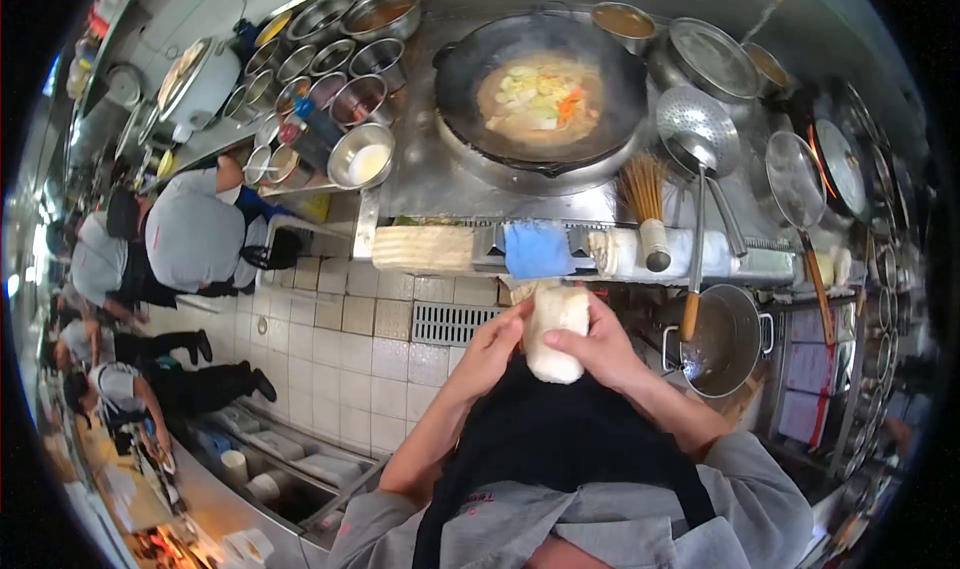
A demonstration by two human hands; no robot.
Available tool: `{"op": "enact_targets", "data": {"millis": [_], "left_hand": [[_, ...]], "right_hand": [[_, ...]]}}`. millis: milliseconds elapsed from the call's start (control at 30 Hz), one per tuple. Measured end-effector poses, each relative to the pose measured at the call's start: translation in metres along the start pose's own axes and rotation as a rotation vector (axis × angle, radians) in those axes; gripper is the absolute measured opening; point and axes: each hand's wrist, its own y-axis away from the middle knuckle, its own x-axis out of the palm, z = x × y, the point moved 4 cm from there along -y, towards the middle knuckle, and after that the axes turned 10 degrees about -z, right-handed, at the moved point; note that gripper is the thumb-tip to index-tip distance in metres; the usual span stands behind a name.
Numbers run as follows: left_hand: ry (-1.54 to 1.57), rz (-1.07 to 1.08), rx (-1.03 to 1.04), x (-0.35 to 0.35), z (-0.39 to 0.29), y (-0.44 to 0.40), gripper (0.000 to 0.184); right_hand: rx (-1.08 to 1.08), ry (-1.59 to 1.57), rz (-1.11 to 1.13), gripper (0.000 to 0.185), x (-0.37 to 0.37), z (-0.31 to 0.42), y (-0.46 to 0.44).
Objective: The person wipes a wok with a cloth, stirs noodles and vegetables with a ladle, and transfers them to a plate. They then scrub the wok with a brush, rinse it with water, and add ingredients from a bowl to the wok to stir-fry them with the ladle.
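While you are standing at the stainless-steel worktop (412, 189), where the wide round black wok (458, 91) is steaming, the main risk is probably lying with the thick off-white bundle (556, 354) of what looks like rolled cloth: if your right hand (610, 354) were slackening, its layers might be loosening, or the whole roll dropping past your black apron (545, 434). Moving it too close to the wok could be letting it touch hot metal and scorch. A careless swing to the right could be catching the brown wooden handle (691, 317) of the perforated steel ladle (688, 119), which is overhanging the front edge.

The bundle is sitting between your two hands, on the near side of the pale-blue cloth (537, 250). Your right fingers are wrapping its right side, the thumb lying across the near face. Your left hand (490, 349) is half curling its fingers at the upper left edge; whether they are gripping or only touching, I cannot tell.
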Motion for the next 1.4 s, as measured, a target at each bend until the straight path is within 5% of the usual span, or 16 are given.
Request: {"op": "enact_targets", "data": {"millis": [167,267,333,400,433,533,600,667,767,867,1033,1233,1400], "left_hand": [[0.005,0.086,0.024,0.011,0.004,-0.007,0.041],[-0.03,0.063,0.041,0.019,0.011,-0.021,0.037],[-0.1,-0.018,0.04,0.017,0.026,-0.041,0.036],[-0.241,-0.119,0.16,0.016,0.021,-0.064,0.038],[-0.389,-0.146,0.257,0.013,0.022,-0.08,0.038],[-0.863,-0.261,0.421,0.015,0.024,-0.12,0.041],[-1.079,-0.338,0.463,0.025,0.028,-0.141,0.044],[-1.267,-0.268,0.326,0.029,0.043,-0.159,0.054],[-1.363,-0.235,0.262,0.032,0.052,-0.169,0.067],[-1.305,-0.353,0.237,0.034,0.048,-0.168,0.073],[-1.411,-0.32,0.155,0.036,0.054,-0.168,0.079],[-1.382,-0.35,0.15,0.039,0.049,-0.162,0.089],[-1.366,-0.4,0.203,0.036,0.056,-0.158,0.092]], "right_hand": [[-0.027,-0.156,0.213,0.045,0.003,-0.007,0.004],[0.062,-0.088,0.124,0.043,-0.029,-0.015,-0.001],[-0.307,0.212,-0.291,0.044,-0.072,-0.013,0.001],[-0.402,0.547,-0.832,0.043,-0.13,-0.004,0.014],[-0.635,1.055,-1.034,0.043,-0.152,-0.003,0.022],[-0.375,1.309,-1.033,0.059,-0.207,-0.044,0.018],[-0.065,1.249,-1.077,0.065,-0.215,-0.047,0.018],[-0.089,1.229,-1.114,0.057,-0.254,-0.075,0.015],[-0.046,0.36,-0.823,0.044,-0.276,-0.068,0.007],[-0.166,0.115,-0.839,0.03,-0.271,-0.016,0.003],[-0.615,0.162,-0.956,0.02,-0.338,0.123,-0.066],[-0.651,0.281,-1.103,0.017,-0.388,0.266,-0.143],[-0.645,0.245,-0.959,0.013,-0.395,0.287,-0.164]]}}
